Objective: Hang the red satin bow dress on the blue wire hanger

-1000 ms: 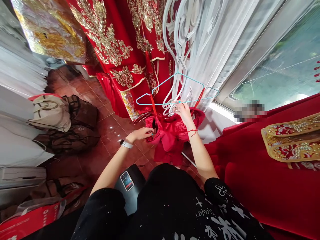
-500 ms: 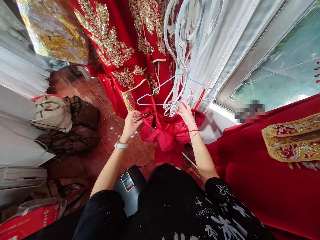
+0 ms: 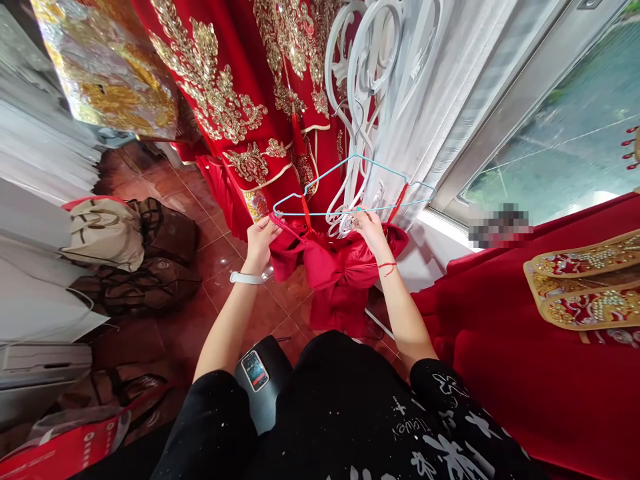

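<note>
A red dress [image 3: 333,270] with a large bow hangs by thin red straps from a light blue wire hanger [image 3: 320,212]. My left hand [image 3: 261,241] is closed, thumb against fingers, on the upper left edge of the dress, just under the hanger's left end. At the middle of the hanger's lower bar, my right hand [image 3: 369,230] is closed with its fingertips on the bar; whether it also pinches dress fabric I cannot tell. The hanger's metal hook stands upright in front of a white scrollwork rack [image 3: 353,60].
Red garments with gold sequins [image 3: 215,87] hang behind. Brown bags [image 3: 165,230] and a beige bag [image 3: 105,230] lie at left on the tiled floor [image 3: 280,297]. A phone [image 3: 255,371] rests on a dark seat. Red cloth [image 3: 500,373] fills the right, below a window [image 3: 555,133].
My left hand has risen slightly with the dress's left edge, now spread up to the hanger's end; the toothed dark strip there no longer shows. My right hand has stayed nearly in place.
</note>
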`<state>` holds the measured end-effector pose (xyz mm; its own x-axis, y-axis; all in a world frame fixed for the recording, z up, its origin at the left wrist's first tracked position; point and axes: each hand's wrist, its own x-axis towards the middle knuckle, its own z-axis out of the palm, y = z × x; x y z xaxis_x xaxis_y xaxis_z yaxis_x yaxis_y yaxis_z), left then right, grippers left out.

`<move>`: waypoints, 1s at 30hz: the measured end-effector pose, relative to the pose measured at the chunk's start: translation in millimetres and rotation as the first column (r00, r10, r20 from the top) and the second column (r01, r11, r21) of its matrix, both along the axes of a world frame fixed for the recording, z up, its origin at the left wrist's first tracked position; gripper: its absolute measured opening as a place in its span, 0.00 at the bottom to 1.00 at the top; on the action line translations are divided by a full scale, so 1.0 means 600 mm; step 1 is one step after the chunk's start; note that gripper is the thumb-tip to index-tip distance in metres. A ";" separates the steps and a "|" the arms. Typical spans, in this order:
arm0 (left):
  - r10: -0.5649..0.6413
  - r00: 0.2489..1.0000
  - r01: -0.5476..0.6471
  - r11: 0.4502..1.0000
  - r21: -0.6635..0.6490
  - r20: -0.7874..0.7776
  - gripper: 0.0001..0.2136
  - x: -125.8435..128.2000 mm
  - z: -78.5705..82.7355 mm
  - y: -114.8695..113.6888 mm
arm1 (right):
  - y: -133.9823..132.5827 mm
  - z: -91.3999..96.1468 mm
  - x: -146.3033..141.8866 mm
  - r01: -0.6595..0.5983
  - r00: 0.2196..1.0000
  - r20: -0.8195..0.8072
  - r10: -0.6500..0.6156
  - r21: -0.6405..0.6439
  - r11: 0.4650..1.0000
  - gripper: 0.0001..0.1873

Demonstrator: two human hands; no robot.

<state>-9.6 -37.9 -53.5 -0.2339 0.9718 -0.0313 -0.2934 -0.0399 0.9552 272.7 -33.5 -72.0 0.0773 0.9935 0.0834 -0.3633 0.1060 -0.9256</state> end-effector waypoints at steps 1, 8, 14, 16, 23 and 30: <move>0.010 1.000 -0.009 0.999 0.036 -0.009 0.09 0.000 0.004 0.003 | 0.000 0.000 0.000 0.001 1.000 0.002 -0.001 0.001 1.000 0.17; -0.024 0.990 0.042 0.991 0.127 -0.137 0.19 -0.014 0.021 0.025 | 0.000 0.000 -0.004 0.011 1.000 0.018 -0.011 0.007 1.000 0.20; -0.157 0.890 0.259 0.947 0.191 -0.428 0.27 -0.016 0.050 0.054 | -0.002 0.008 -0.008 0.027 0.998 0.054 -0.025 -0.035 0.999 0.20; -0.187 0.853 0.318 0.927 0.202 -0.487 0.28 -0.012 0.062 0.061 | -0.002 0.012 -0.009 0.018 0.998 0.059 -0.015 -0.048 0.999 0.19; -0.234 0.776 0.429 0.877 0.216 -0.586 0.28 0.004 0.088 0.075 | -0.001 0.012 -0.008 0.023 1.000 0.012 -0.022 -0.061 0.998 0.17; -0.171 0.660 0.459 0.863 0.212 -0.731 0.21 0.021 0.099 0.074 | 0.000 0.011 -0.011 0.032 0.999 0.042 -0.029 -0.077 0.996 0.16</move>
<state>3.3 6.2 6.0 0.2730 0.8932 0.3573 0.3559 -0.4388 0.8251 266.0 -33.6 -65.4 0.1059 0.9943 0.0096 -0.3226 0.0435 -0.9455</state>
